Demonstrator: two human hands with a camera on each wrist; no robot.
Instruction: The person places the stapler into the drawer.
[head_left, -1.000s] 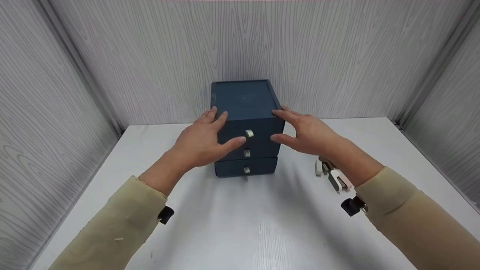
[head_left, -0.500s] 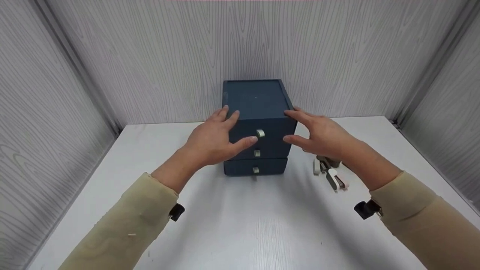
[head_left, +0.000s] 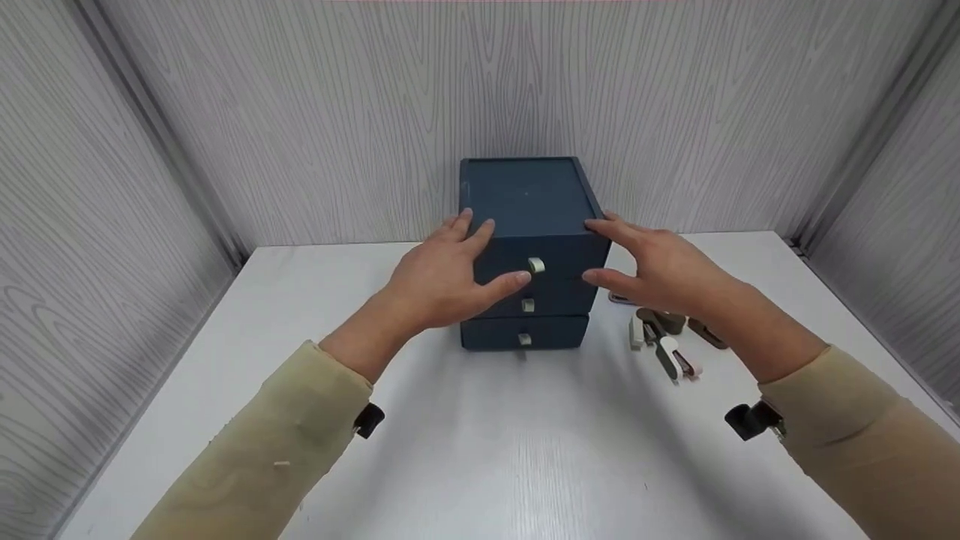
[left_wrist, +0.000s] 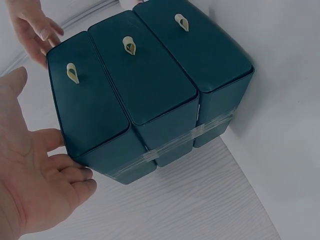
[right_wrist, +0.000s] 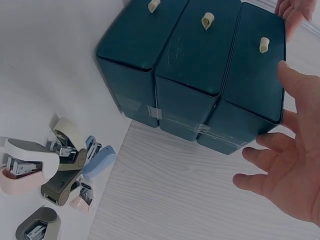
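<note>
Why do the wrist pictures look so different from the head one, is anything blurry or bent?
Head view: even light, soft shadows under the drawer box, sharp. Left wrist view: tilted, left hand looms large and soft. Right wrist view: tilted too, staplers sharp, right hand slightly blurred.

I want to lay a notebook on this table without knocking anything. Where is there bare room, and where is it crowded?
Bare tabletop lies in front of the drawer box, between the two sleeves, and left of the left hand toward the wall. It is crowded right of the box: small staplers cluster beside the right hand.
</note>
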